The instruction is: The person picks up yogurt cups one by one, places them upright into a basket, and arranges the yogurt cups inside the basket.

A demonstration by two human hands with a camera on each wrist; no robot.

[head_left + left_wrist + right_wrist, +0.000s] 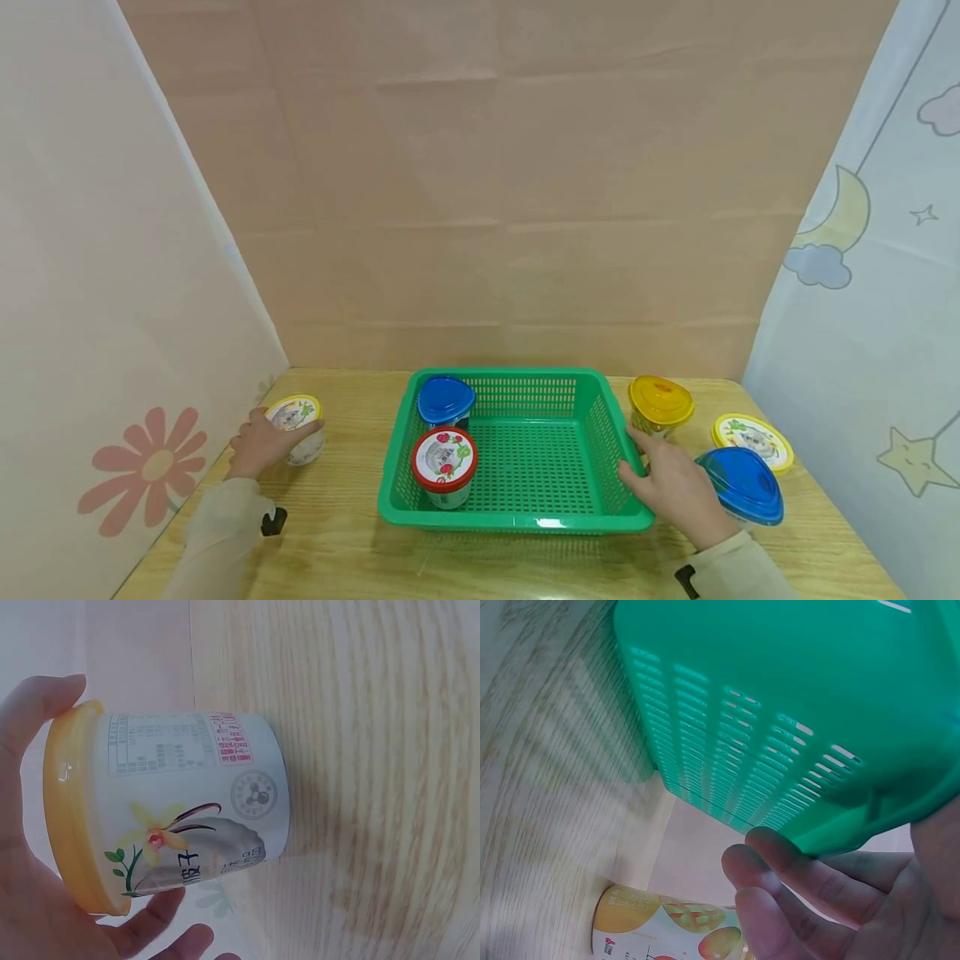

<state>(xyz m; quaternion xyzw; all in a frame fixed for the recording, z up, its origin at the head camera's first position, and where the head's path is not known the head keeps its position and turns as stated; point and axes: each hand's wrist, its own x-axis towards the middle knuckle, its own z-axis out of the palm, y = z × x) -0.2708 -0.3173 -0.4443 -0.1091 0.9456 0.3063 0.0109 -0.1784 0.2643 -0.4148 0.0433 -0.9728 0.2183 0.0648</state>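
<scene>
At the left of the table, my left hand point(262, 442) grips a white yogurt cup point(306, 448) round its yellow lid. The left wrist view shows the cup point(195, 802) upright with its base at the wooden tabletop, thumb on one side of the lid point(71, 810) and fingers on the other. My right hand point(675, 487) holds the right rim of a green plastic basket point(517, 522), thumb over the rim and fingers point(810, 877) beneath it outside. Within the basket's left side stand a red-lidded cup point(446, 460) and a blue-lidded cup point(446, 400) behind it.
Right of the basket stand a cup with an orange-yellow lid point(660, 402), a yellow-lidded cup point(752, 442) and a blue-lidded cup point(742, 483). A papered back wall point(495, 208) and printed side walls enclose the wooden table point(337, 533).
</scene>
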